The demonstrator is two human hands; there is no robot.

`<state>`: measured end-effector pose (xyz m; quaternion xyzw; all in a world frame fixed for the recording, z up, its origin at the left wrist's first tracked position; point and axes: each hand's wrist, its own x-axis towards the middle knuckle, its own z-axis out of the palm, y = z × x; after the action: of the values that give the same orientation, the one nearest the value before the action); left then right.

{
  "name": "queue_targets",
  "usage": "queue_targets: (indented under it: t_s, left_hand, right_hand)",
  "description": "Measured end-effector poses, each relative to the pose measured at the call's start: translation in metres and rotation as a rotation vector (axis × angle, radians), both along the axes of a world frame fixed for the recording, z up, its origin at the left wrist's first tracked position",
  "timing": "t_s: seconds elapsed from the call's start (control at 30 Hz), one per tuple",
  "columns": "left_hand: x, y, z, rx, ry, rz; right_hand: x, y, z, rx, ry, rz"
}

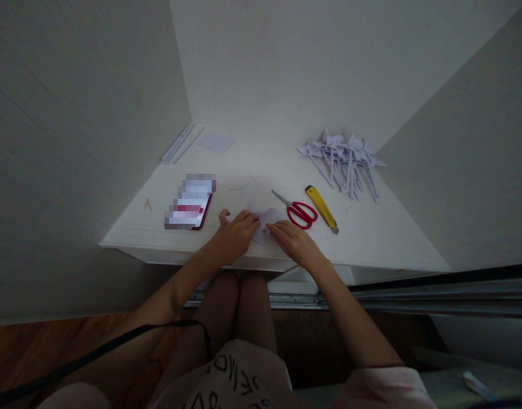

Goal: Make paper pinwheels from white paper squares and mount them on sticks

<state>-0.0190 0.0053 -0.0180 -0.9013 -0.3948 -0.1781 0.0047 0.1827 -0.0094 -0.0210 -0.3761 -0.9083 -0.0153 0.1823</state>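
Here, fingers (251, 218) hold thin, pale paper (274, 215); loop-handled scissors (291, 205) nearby

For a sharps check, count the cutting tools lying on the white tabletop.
2: the red-handled scissors, just beyond the right hand, and the yellow box cutter, to the right of the scissors.

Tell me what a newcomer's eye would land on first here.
Probably the red-handled scissors just beyond the right hand, with the yellow cutter to their right. Next, the pile of white paper shapes on stalks at the back right. Then the left hand and right hand meeting at a thin paper near the front edge.
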Motion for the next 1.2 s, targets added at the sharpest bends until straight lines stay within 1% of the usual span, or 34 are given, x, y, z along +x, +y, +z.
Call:
queue_targets:
  t_s: [0.17, 0.27, 0.4, 0.5, 0.6, 0.77, 1.03, 1.2]
  left_hand:
    - [0.000, -0.001, 0.000, 0.002, -0.017, -0.002]
    - [-0.001, -0.001, 0.000, -0.009, -0.010, -0.009]
    - [-0.004, 0.000, -0.001, -0.024, -0.015, -0.010]
    - [-0.005, 0.000, -0.002, -0.036, -0.017, -0.014]
    - [-0.006, 0.000, -0.001, -0.046, -0.010, -0.015]
    - [-0.005, 0.000, -0.001, -0.049, -0.016, -0.006]
    - [-0.005, 0.000, -0.001, -0.057, -0.041, 0.001]
    - [-0.005, 0.000, 0.000, -0.063, -0.036, -0.002]
  right_hand:
    - [-0.007, 0.007, 0.003, -0.063, 0.149, -0.095]
    - [-0.014, 0.014, 0.004, -0.088, 0.180, -0.140]
    - [-0.023, 0.025, 0.007, -0.171, 0.252, -0.223]
    - [-0.026, 0.030, 0.009, -0.223, 0.284, -0.249]
    - [-0.029, 0.033, 0.009, -0.257, 0.266, -0.253]
    - [-0.032, 0.032, 0.008, -0.228, 0.211, -0.323]
    - [-0.034, 0.030, 0.002, -0.148, 0.239, -0.307]
    - [-0.034, 0.031, 0.001, -0.144, 0.198, -0.279]
